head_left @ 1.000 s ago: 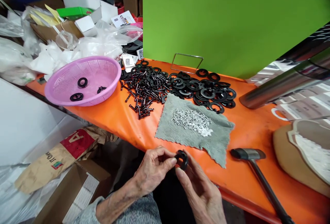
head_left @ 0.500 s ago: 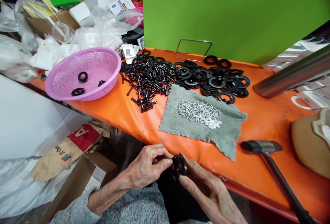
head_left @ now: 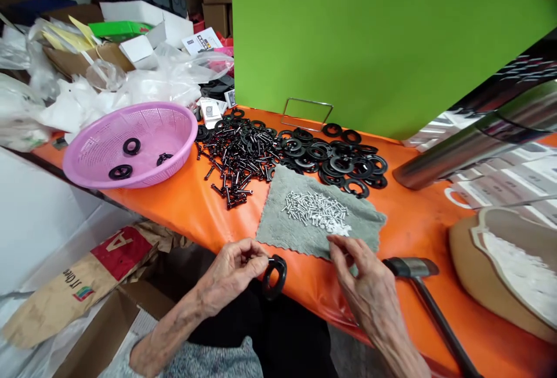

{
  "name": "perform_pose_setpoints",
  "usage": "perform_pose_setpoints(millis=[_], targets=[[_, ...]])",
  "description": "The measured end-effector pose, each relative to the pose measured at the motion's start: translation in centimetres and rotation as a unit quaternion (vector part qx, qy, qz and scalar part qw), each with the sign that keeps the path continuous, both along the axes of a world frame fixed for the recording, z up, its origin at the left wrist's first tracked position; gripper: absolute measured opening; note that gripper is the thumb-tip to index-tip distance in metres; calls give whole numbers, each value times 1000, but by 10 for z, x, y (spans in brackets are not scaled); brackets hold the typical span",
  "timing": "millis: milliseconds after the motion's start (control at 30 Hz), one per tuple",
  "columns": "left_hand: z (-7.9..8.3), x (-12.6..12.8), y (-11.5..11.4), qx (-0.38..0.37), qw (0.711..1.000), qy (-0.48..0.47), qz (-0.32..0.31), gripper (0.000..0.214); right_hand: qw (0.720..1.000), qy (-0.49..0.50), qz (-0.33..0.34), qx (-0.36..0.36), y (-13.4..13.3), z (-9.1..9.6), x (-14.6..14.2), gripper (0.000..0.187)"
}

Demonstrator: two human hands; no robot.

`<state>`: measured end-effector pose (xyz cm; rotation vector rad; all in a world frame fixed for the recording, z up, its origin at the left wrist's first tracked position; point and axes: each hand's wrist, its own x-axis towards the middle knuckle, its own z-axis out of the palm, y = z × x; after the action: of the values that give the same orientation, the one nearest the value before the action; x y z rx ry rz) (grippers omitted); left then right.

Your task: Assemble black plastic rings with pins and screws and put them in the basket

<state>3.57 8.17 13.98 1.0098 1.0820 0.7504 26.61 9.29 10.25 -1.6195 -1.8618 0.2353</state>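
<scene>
The right hand [head_left: 368,276] has been moved to the grey cloth [head_left: 275,224], its grip unclear, so the black ring [head_left: 282,277] is held only by the left hand's [head_left: 228,273] pinched fingers [head_left: 257,265], near the cloth's edge.

The left hand [head_left: 232,276] pinches a black ring [head_left: 282,273] near the front edge of the orange surface [head_left: 204,221], while the right hand [head_left: 369,285] hangs over the grey cloth [head_left: 277,215], close to its silvery pins [head_left: 313,209]
</scene>
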Motion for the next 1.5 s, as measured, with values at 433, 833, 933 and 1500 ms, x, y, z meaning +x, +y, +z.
perform_pose_setpoints(millis=[433,833,933,1500], targets=[[10,-15,4,56,996,69,-26,21,997,-67,9,-38,40,-29,-17,22],[11,-20,0,104,980,149,-76,14,922,193,156,-296,-29,47,-33,27],[13,-19,0,128,972,177,-85,13,906,203,176,-326,-33,57,-40,29],[6,-11,-11,260,921,269,-104,13,935,107,215,-260,-34,32,-47,22]])
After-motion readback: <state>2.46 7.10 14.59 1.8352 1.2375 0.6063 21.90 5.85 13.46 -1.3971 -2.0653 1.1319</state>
